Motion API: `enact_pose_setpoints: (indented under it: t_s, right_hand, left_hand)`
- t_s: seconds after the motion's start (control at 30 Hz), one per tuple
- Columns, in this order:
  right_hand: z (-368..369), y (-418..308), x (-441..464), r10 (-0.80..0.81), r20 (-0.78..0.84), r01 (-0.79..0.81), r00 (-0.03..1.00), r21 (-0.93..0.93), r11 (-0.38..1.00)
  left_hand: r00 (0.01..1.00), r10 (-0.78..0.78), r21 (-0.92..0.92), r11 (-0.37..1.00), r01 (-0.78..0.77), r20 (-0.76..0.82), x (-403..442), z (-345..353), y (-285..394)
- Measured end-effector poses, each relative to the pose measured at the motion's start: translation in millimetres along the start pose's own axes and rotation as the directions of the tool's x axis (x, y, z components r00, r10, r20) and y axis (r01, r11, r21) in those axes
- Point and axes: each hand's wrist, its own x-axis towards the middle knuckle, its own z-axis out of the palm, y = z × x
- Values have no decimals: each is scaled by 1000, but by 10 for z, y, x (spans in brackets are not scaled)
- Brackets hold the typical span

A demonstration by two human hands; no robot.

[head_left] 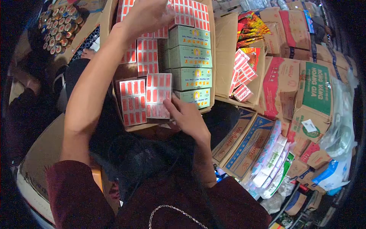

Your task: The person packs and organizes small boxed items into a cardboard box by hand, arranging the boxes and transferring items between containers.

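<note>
An open cardboard carton (214, 49) in front of me holds shrink-wrapped packs of small red-and-white boxes and a column of green boxes (190, 57) with a portrait label. My right hand (190, 120) grips the edge of one red-and-white pack (159, 91) at the carton's near side, thumb on its face. Another red-and-white pack (132, 102) stands beside it on the left. My left hand (146, 19) reaches over the carton's far part, above more red-and-white packs (184, 13). Its fingers are slightly blurred and apart, with nothing visible in them.
To the right, a smaller open carton (225, 57) contains loose red-and-white packs and shiny red packets. Stacked cartons (282, 84) and plastic-wrapped goods (270, 164) fill the right side. Several small jars (61, 30) stand at far left. Below them, another person's foot (88, 53) shows.
</note>
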Motion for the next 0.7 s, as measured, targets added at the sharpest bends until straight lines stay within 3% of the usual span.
enact_pose_setpoints:
  t_s: [0.1, 0.27, 0.4, 0.5, 0.53, 0.63, 0.67, 0.7]
  right_hand:
    - [120, 24, 86, -158, -80, 134, 984, -249, 959]
    - [167, 3, 119, -179, -146, 156, 973, -159, 975]
    - [78, -30, 105, -147, -47, 130, 988, -263, 956]
    - [101, 43, 129, -181, -29, 164, 983, -297, 941]
    - [73, 3, 150, -190, -31, 172, 981, -299, 938]
    - [54, -215, 154, -184, -438, 241, 880, 79, 967]
    - [94, -241, 219, -184, -429, 243, 884, 85, 966]
    - [132, -279, 353, -305, -496, 349, 813, -4, 937]
  left_hand:
    - [995, 70, 62, 996, -65, -70, -17, -38, -12]
    - [997, 57, 57, 997, -54, -58, -25, -5, 38]
    - [994, 79, 119, 990, -69, -78, -49, 112, -9]
    - [842, 250, -258, 877, -407, -478, -97, 226, -39]
    - [839, 253, -249, 878, -409, -482, -53, 247, -41]
    - [794, 294, -244, 845, -476, -532, 45, 282, 23]
    - [800, 292, -241, 850, -468, -525, 36, 223, 65]
    - [861, 246, -202, 909, -364, -445, 38, 158, 101]
